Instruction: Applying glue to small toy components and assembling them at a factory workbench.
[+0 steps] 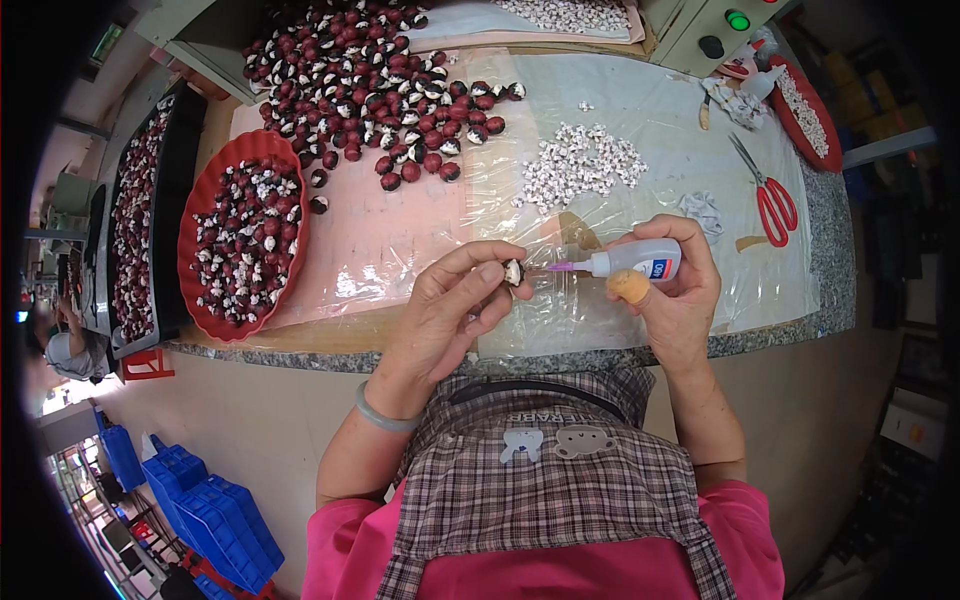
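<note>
Between the thumb and fingers of my left hand (440,310) is a small ball (513,272), whose visible side is white with a dark edge. My right hand (690,290) is wrapped round a translucent glue bottle (640,259), held sideways. Its thumb wears an orange-tan finger cot (628,286). The bottle's thin pink nozzle (565,267) points left, its fine tip close to the ball; whether they touch I cannot tell. Beyond my hands lie a spread of small white pieces (585,165) and, further left, a heap of dark red, black and white balls (400,110).
At left a red scalloped dish (188,255) holds balls with white pieces, beside a long black tray (180,190) of similar ones. Red-handled scissors (775,205), crumpled tissue (703,213) and another red dish (828,150) are at right. Blue crates (215,515) stand on the floor.
</note>
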A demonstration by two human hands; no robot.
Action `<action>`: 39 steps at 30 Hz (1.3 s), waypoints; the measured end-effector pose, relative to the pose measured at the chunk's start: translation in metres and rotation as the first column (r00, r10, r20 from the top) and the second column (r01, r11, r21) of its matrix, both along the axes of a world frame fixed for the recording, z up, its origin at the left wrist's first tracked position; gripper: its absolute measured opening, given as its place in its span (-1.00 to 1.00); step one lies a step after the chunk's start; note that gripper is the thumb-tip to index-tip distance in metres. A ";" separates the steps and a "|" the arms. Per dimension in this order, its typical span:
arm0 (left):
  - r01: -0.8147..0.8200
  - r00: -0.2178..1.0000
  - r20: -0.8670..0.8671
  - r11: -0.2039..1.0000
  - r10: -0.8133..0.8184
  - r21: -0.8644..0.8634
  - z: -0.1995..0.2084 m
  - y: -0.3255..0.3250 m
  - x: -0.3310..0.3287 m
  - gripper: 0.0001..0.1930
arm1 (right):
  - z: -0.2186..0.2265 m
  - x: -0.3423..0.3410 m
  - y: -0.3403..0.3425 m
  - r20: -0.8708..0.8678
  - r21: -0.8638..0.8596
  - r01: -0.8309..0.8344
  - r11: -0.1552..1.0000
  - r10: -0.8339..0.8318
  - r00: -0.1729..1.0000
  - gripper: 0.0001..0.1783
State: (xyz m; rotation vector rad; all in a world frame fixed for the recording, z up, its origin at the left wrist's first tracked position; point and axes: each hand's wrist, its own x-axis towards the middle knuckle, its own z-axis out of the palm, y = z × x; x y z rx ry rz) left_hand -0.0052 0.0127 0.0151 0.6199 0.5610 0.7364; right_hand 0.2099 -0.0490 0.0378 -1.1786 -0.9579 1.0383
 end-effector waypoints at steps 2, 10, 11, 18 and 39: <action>0.001 0.999 -0.033 1.000 -0.001 0.014 -0.001 -0.002 0.001 -0.72 | 0.002 0.000 -0.001 0.028 0.011 0.004 1.000 -0.005 1.000 -0.40; 0.021 0.998 -0.054 0.999 -0.019 0.025 -0.004 -0.003 -0.001 -0.70 | 0.006 -0.001 -0.006 0.408 0.201 -0.083 0.976 -0.007 0.913 -0.49; 0.015 0.996 -0.087 1.000 -0.013 0.022 -0.003 -0.003 0.000 -0.71 | 0.007 -0.002 -0.006 0.409 0.200 -0.084 0.976 -0.005 0.912 -0.49; 0.023 0.994 -0.104 0.999 -0.019 0.034 -0.003 -0.003 -0.001 -0.72 | 0.010 -0.003 -0.006 0.599 0.252 -0.113 0.961 -0.063 0.798 -0.52; 0.019 0.992 -0.122 1.000 -0.019 -0.006 -0.006 -0.003 0.001 -0.73 | 0.013 -0.005 -0.002 0.682 0.320 -0.152 0.935 -0.116 0.722 -0.53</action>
